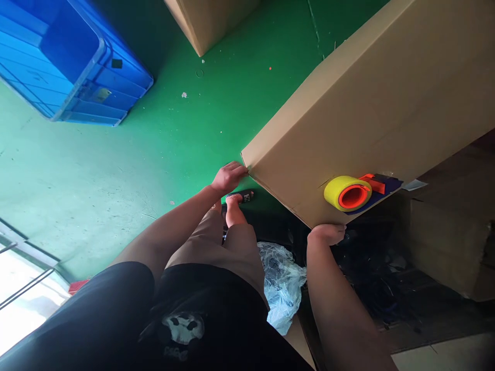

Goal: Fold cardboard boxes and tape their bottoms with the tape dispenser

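Note:
A large brown cardboard box [371,113] fills the right side of the head view. At its near left corner my left hand [231,176] is closed, its fingers pinching the cardboard edge. My right hand [328,234] is at the near right corner of the same box, fingers curled and partly hidden against the edge. On top of the box, close to my right hand, lies a tape dispenser [373,184] with an orange frame and a yellow roll of tape [342,192]. A dark blue patch shows under the dispenser.
A blue plastic crate [112,87] stands at the upper left on the green floor [185,139]. Another cardboard box [209,20] is at the top. Crumpled clear plastic [282,283] lies beside my legs. More cardboard [444,247] stands in shadow at the lower right.

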A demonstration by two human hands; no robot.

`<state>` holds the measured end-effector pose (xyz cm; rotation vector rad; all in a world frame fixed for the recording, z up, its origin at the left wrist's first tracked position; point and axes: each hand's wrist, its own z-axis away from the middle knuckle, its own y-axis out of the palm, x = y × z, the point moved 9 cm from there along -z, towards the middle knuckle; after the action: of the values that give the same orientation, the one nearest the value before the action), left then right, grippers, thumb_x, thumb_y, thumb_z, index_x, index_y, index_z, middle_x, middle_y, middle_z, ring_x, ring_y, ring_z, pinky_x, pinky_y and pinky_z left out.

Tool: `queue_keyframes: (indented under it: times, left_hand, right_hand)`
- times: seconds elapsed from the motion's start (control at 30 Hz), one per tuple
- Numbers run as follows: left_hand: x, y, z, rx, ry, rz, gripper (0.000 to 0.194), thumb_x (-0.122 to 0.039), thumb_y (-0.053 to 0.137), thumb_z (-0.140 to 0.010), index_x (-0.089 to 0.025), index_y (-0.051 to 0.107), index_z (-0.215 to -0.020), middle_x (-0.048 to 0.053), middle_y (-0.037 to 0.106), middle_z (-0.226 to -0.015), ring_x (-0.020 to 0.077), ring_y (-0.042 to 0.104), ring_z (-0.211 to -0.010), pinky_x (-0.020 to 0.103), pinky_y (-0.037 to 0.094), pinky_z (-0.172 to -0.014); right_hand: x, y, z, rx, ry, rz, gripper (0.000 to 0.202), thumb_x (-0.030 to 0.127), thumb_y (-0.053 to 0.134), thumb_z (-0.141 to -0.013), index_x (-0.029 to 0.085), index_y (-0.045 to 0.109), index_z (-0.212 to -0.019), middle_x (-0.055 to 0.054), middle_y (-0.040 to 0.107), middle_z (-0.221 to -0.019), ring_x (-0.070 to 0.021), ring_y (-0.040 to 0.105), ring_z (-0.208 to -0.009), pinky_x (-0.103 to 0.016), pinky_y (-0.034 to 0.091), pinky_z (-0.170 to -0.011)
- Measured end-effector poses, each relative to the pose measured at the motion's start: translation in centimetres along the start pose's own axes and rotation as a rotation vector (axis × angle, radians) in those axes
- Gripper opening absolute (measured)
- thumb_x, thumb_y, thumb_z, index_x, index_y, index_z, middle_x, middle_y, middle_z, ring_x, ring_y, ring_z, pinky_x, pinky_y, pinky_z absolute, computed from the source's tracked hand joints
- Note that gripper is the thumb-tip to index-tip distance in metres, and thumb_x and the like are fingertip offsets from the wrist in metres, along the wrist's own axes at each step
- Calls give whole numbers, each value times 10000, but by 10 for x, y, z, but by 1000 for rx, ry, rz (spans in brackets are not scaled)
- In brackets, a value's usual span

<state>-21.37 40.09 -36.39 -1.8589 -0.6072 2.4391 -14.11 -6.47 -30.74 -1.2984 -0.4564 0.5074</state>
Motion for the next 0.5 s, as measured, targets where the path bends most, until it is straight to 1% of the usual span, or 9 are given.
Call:
queue_keyframes:
  times: [0.1,0.2,0.3,0.5]
  left_hand:
    - [-2,1,-4,63,93,-52,344,-444,513,-1074,-290,758,-888,110,748,-953,260,698,-989,462,560,-996]
    - [-3,0,-9,119,174,-66,357,-475,507,-1078,-297,754,-890,114,751,-975,267,693,-1000,489,548,-1010]
    - [-3,-3,-14,146,197,-50,352,-515,537,-1068,-294,744,-889,109,742,-961,260,688,-962,484,554,-996]
    - [-10,0,-21,245,286,-170,413,-521,455,-1101,-263,719,-914,124,735,-954,256,689,-944,458,566,-941]
  right_hand:
    - [-2,0,-1,-8,1,-2,667,356,115,-1117,109,629,-1464,-286,621,-1522,-346,650,-1403,-460,512,-1182]
    - [-3,1,-2,-17,-8,1,647,380,141,-1125,132,638,-1457,-281,635,-1498,-338,667,-1384,-451,534,-1163]
    - [-3,2,-3,-23,-16,-3,647,381,140,-1129,140,641,-1461,-266,645,-1493,-319,666,-1390,-426,542,-1159]
    - [-3,4,-5,-26,-12,-13,672,338,118,-1117,102,643,-1463,-280,642,-1507,-321,665,-1396,-431,538,-1166]
